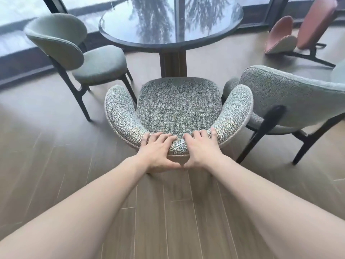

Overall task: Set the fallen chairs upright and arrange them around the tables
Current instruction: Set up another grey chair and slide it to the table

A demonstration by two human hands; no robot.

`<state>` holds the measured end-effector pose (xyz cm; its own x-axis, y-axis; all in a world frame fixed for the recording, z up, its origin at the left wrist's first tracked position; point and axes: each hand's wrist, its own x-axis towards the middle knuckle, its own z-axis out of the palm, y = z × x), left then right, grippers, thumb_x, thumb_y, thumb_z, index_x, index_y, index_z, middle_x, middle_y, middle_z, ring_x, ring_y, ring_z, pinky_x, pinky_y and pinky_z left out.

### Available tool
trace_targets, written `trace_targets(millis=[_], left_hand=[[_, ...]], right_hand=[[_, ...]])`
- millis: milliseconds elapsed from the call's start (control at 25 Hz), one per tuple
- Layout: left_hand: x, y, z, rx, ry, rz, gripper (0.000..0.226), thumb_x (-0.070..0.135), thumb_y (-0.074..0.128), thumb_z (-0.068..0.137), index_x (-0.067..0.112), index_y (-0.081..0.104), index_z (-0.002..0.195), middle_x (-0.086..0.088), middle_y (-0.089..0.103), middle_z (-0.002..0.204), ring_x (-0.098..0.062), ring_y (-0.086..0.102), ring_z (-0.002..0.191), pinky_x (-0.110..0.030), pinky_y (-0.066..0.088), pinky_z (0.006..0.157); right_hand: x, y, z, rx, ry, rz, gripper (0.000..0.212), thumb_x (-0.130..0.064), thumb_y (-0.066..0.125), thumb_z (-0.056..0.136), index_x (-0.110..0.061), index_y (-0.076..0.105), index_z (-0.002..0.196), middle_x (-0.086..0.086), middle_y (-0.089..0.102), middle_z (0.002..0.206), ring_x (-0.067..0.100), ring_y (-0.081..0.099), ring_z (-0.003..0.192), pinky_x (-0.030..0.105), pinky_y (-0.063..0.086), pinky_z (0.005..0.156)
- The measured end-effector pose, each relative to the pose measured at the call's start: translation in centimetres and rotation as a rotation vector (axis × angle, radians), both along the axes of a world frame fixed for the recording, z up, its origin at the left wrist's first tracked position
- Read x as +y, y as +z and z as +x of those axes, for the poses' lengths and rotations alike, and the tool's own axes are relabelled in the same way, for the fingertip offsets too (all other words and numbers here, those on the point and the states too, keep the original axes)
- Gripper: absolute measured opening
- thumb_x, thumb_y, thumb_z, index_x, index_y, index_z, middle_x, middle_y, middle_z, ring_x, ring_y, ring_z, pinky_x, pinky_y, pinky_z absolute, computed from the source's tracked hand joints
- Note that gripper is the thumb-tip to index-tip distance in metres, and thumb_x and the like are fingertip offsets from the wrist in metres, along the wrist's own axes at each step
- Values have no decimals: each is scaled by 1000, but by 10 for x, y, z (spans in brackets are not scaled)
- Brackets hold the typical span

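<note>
A grey speckled chair [179, 109] stands upright right in front of me, its seat facing the round glass-topped table [214, 32]. My left hand [158, 152] and my right hand [201, 150] grip the top of its curved backrest side by side, fingers curled over the front edge. A second grey chair [78, 53] stands upright to the left of the table. A third grey chair [291, 98] stands upright at the right, close beside the one I hold. A pink chair [281, 38] lies tipped over on the floor at the far right.
The table's dark central pedestal [172, 62] rises just beyond the held chair's seat. Large windows [26, 19] with dark frames run along the far side. Wooden plank floor [168, 212] stretches open behind the chair and to the left.
</note>
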<state>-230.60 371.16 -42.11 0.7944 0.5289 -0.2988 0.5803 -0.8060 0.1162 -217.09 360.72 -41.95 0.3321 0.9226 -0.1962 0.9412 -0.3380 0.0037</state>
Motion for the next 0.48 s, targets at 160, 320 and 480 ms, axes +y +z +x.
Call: trace_targets(millis=[160,320,480], left_hand=[[28,4,23,-31,-15,24,102,71,64,67,37,21,154,8,28,159,-20,16,148,-52,-3,120],[63,7,49,-58,-31,50,101,80,60,65,36,30,150,7,39,152,-22,27,143,-50,4,120],[100,9,81,-103,-54,62,97,79,61,65,34,36,147,5,49,141,-25,37,134,-45,12,117]], right_hand=[[31,4,24,-13,-12,-2,91,-59,75,63,-22,40,138,8,47,136,29,39,133,58,8,116],[63,1,48,-104,-19,73,70,-48,73,71,-21,46,130,5,53,131,28,44,129,54,14,116],[102,9,76,-97,-60,13,67,-43,71,72,-21,47,130,4,55,130,26,46,127,52,18,115]])
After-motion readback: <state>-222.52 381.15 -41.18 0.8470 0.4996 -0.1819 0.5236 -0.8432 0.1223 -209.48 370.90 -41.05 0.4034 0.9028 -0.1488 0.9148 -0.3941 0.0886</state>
